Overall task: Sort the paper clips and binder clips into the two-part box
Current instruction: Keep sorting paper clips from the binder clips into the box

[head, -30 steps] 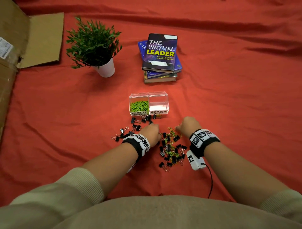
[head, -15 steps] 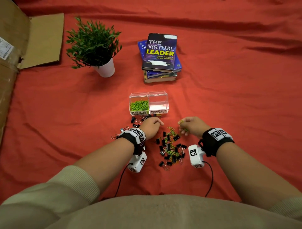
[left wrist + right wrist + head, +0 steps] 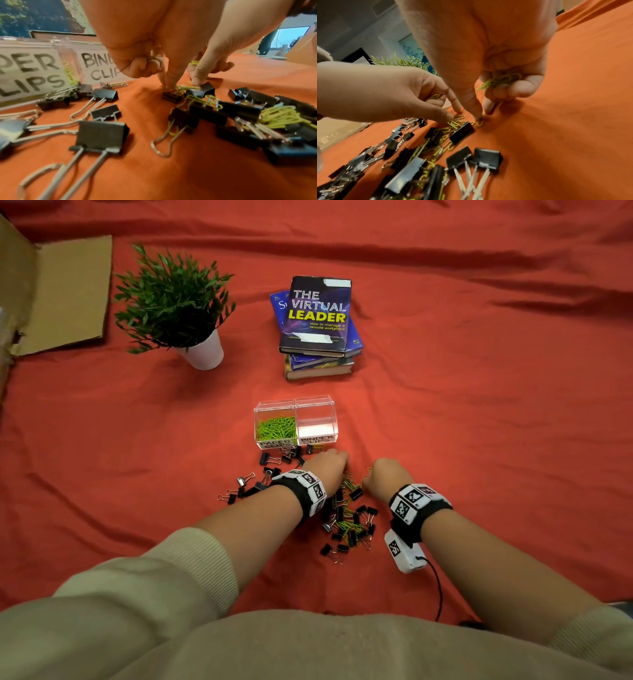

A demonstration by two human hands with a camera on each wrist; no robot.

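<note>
The clear two-part box [image 3: 296, 405] stands on the red cloth. Its left part, labelled PAPER CLIPS, holds green paper clips [image 3: 275, 428]; the BINDER CLIPS part [image 3: 317, 426] looks empty. In front lies a mixed pile of black binder clips [image 3: 346, 529] and green paper clips [image 3: 278, 115]. My left hand [image 3: 167, 84] pinches a paper clip [image 3: 165, 88] at the pile's far edge, its other fingers curled. My right hand [image 3: 482, 115] grips a bunch of paper clips [image 3: 503, 79] in its curled fingers, and its thumb and forefinger touch another clip [image 3: 480, 122] on the cloth.
More binder clips [image 3: 267, 460] lie scattered left of the pile and just before the box. A potted plant [image 3: 178, 309] and a stack of books [image 3: 317, 326] stand beyond the box. Cardboard [image 3: 61, 292] lies at the far left.
The right hand has rolled back knuckles-up and shifted a little left onto the pile. The left hand has edged right toward it. The box has not moved.
</note>
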